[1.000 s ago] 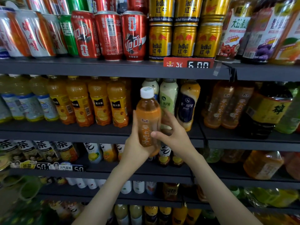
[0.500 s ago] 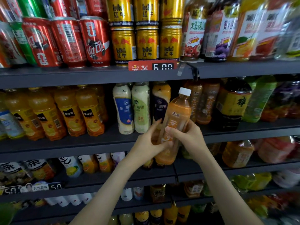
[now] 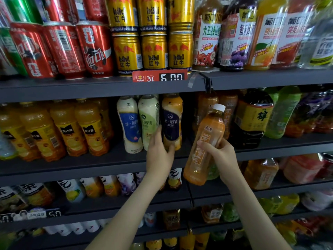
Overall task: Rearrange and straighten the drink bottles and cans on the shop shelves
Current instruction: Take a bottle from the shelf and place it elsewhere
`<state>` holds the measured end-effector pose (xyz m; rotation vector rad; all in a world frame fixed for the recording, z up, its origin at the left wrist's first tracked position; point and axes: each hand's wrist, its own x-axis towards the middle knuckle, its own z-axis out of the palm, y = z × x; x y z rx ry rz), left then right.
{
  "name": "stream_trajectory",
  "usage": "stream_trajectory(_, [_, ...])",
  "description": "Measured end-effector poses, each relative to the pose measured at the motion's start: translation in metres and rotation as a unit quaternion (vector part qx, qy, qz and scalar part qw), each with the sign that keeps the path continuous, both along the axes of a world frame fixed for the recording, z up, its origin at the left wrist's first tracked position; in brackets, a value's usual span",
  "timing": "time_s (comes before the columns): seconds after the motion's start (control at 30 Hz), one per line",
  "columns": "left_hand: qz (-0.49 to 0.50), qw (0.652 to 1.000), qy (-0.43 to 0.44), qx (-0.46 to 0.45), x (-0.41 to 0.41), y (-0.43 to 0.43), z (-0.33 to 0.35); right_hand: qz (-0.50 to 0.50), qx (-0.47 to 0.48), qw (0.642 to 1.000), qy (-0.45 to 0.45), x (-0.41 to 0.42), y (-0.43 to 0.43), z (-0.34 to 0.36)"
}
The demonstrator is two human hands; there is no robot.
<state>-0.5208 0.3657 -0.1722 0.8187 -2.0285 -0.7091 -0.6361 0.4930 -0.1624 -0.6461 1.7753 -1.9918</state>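
Your left hand has let go of the orange bottle since half a second ago and gone to the dark-blue bottle, which stands one shelf down from the price tag, just below it. Thumb lies on the lower front of that bottle. The fingers are pressed together and slid up into the gap between it and the green-label bottle on its left. Grip looks closed round the bottle, but the fingertips are hidden behind it.

Your right hand now holds the orange bottle alone. Its fingers are curled round the middle of the bottle from the right side, with the tips showing on the label. The bottle is off the shelf, in the air, below and to the right of the price tag. It is tilted, white cap up and to the right, base down and to the left.

A blue-label bottle stands left of the green one, touching it. Gold cans sit stacked right above the price tag, and red cans are up and left of it. Juice bottles fill the row down and left of the tag. A big dark bottle stands down and right of it, behind the orange bottle's cap end.
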Motion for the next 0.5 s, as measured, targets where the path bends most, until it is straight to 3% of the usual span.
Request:
stream_trajectory(0.2, [0.057, 0.998, -0.021, -0.021, -0.045, 0.011, -0.003, -0.001, 0.005, 0.999, 0.047, -0.012, 0.009, 0.0])
stream_trajectory(0.33, [0.168, 0.976, -0.104, -0.088, -0.066, 0.007, -0.003, -0.004, 0.0, 0.999, 0.051, -0.022, 0.017, -0.003])
stream_trajectory(0.5, [0.157, 0.986, -0.059, 0.005, -0.069, 0.004, -0.001, 0.008, -0.011, 0.999, 0.042, -0.036, 0.026, -0.008])
